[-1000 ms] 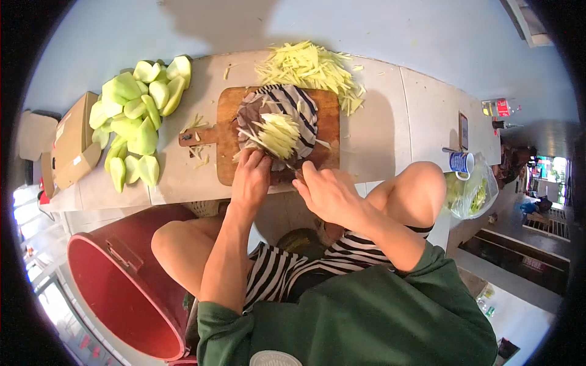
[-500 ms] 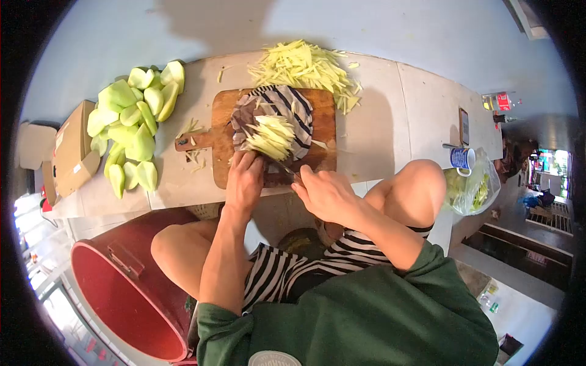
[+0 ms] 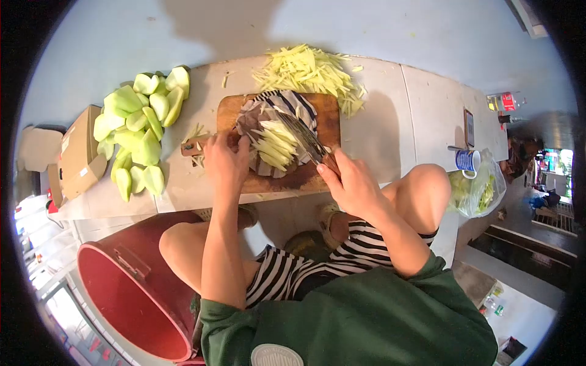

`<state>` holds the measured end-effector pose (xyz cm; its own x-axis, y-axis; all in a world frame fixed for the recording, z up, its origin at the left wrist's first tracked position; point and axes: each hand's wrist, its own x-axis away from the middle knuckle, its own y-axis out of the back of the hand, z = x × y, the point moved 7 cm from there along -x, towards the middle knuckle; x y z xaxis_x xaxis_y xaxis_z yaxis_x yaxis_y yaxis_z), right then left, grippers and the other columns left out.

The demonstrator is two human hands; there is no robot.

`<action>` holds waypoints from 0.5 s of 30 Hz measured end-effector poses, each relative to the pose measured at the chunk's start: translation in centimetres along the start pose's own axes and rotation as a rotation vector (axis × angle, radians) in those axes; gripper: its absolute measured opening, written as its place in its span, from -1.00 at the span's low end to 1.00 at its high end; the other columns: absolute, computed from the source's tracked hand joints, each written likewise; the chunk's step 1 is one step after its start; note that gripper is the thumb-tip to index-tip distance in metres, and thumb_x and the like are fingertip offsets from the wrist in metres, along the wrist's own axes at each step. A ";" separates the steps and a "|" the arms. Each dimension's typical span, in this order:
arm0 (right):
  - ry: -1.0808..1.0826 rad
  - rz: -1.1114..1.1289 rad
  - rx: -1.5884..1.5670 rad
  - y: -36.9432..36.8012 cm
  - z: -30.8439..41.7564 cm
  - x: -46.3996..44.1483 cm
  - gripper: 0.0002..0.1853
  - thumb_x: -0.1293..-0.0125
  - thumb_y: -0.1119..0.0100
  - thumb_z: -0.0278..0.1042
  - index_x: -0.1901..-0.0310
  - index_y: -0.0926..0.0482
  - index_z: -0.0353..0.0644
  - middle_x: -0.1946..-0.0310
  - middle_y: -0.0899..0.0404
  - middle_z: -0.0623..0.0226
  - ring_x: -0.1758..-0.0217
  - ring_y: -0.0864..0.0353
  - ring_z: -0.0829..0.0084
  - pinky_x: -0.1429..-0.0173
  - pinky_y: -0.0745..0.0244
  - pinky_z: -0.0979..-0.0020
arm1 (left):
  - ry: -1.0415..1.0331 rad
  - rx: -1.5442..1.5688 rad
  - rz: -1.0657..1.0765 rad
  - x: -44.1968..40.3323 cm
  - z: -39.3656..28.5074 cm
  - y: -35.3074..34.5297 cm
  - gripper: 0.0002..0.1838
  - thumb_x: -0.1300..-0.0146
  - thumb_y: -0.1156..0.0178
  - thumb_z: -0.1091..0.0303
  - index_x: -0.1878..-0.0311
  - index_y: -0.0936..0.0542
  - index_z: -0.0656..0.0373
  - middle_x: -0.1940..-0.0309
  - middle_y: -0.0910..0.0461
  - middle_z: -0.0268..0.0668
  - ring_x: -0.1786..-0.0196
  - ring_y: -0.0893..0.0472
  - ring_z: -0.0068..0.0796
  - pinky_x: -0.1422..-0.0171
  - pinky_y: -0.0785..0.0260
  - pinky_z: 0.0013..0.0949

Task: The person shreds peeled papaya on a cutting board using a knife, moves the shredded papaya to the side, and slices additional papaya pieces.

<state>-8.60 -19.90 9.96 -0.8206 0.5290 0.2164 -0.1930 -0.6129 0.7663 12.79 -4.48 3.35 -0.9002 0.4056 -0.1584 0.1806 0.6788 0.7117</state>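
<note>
My right hand [image 3: 357,188] grips the wooden handle of a knife [image 3: 303,135], its blade slanting up and left over the cutting board. Below the blade a heap of pale green fruit strips [image 3: 274,145] lies on a striped, crumpled cloth [image 3: 248,119]. The cloth rests on the wooden cutting board [image 3: 326,116]. My left hand [image 3: 224,163] is at the board's left edge, near its handle, with fingers apart and nothing visible held. Whether its fingertips touch the cloth, I cannot tell.
A large pile of cut strips [image 3: 308,73] is behind the board. Peeled pale green fruit pieces [image 3: 144,146] are heaped left, beside a cardboard box [image 3: 82,152]. A mug [image 3: 467,161], a phone [image 3: 469,128] and a plastic bag [image 3: 485,198] are at right. A red bin [image 3: 131,293] stands below left.
My left hand has left the strips and moved left to the board's edge. My right hand has shifted right, and the knife has come up, its blade now over the strips.
</note>
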 end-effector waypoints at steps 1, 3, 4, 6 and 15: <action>-0.008 -0.018 -0.036 0.2 -0.2 0.1 -0.64 -0.53 -0.13 -0.14 0.22 -0.39 -0.34 0.49 -0.54 -0.14 0.35 -0.53 -0.26 0.25 -0.35 -0.08 | 0.024 -0.033 0.149 -0.4 0.1 -1.2 -0.71 -0.21 -0.33 0.29 0.09 -0.71 0.29 0.12 -0.66 0.04 -0.04 -0.61 0.12 -0.18 -0.44 -0.02; -0.006 -0.036 -0.019 1.1 0.0 0.3 -0.63 -0.52 -0.13 -0.13 0.23 -0.40 -0.33 0.48 -0.57 -0.16 0.35 -0.56 -0.27 0.25 -0.38 -0.12 | 0.078 -0.133 0.327 -0.8 0.5 -3.0 -0.67 -0.21 -0.35 0.23 0.11 -0.72 0.33 0.11 -0.70 0.12 -0.03 -0.63 0.18 -0.14 -0.47 0.00; -0.007 -0.054 -0.002 1.7 0.2 0.5 -0.63 -0.51 -0.13 -0.11 0.24 -0.41 -0.33 0.47 -0.60 -0.18 0.35 -0.60 -0.28 0.24 -0.42 -0.15 | 0.078 -0.137 0.321 -1.1 0.4 -3.2 -0.67 -0.21 -0.35 0.23 0.11 -0.72 0.33 0.11 -0.70 0.12 -0.03 -0.63 0.18 -0.14 -0.47 0.00; -0.018 -0.052 -0.027 2.4 0.0 1.0 -0.62 -0.52 -0.14 -0.12 0.25 -0.40 -0.33 0.49 -0.57 -0.18 0.36 -0.59 -0.27 0.25 -0.38 -0.13 | 0.137 -0.010 0.309 -1.9 0.3 -3.3 -0.66 -0.17 -0.38 0.21 0.25 -0.70 0.39 0.35 -0.71 0.06 0.21 -0.70 0.04 0.04 -0.51 -0.05; -0.141 -0.121 -0.143 3.6 -3.6 4.3 -0.59 -0.51 -0.18 -0.11 0.30 -0.40 -0.35 0.56 -0.52 -0.12 0.41 -0.56 -0.24 0.31 -0.34 -0.06 | 0.327 0.386 0.497 -5.3 -3.7 -4.2 -0.73 -0.27 -0.40 0.28 0.40 -0.65 0.31 0.56 -0.56 -0.35 0.56 -0.52 -0.54 0.50 -0.39 -0.38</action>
<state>-14.77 -21.97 11.48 -0.7055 0.6744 0.2179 -0.3683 -0.6115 0.7003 15.32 -11.73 3.71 -0.7370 0.5597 0.3789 0.6736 0.6542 0.3439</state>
